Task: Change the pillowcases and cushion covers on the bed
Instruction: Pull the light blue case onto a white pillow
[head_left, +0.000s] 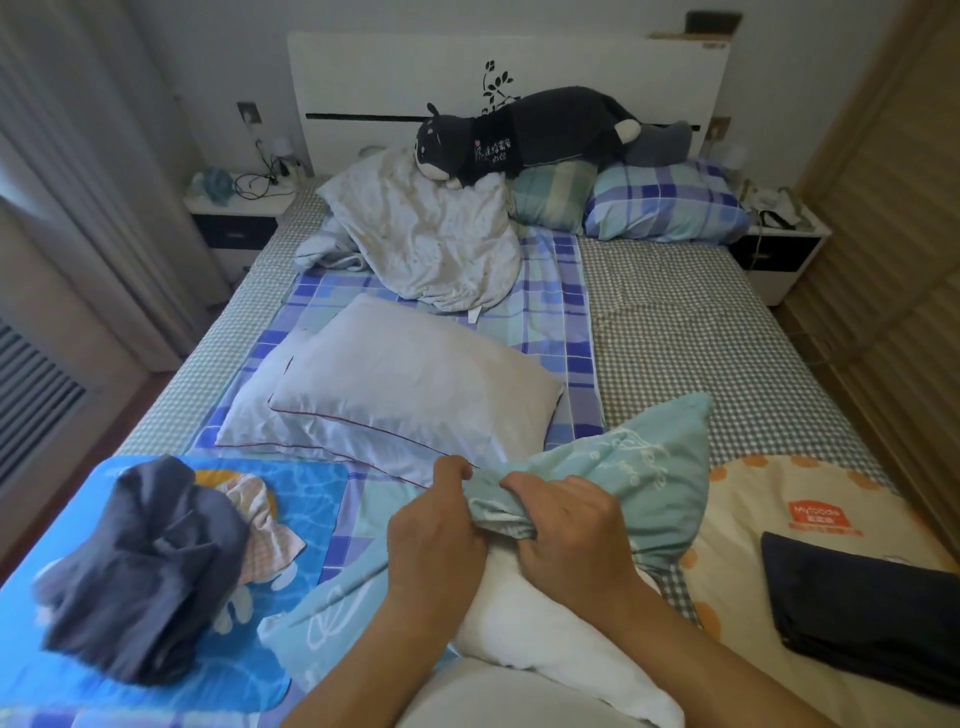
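At the near edge, left hand (434, 525) and right hand (563, 530) grip the bunched teal printed fabric cover (613, 483) over the white inner cushion (524, 623). Whether it goes on or off, I cannot tell; next comes sliding it along.

Teal cover (613, 478) with white line print: bunched at its open edge, half over white cushion (530, 618) at bed's near end, far corner standing up. Two bare white pillows (395, 384), red-piped: stacked mid-bed on plaid sheet. Crumpled pale pillow (431, 234): tilted near headboard. Two plaid-cased pillows (660, 202): flat at headboard, right side.
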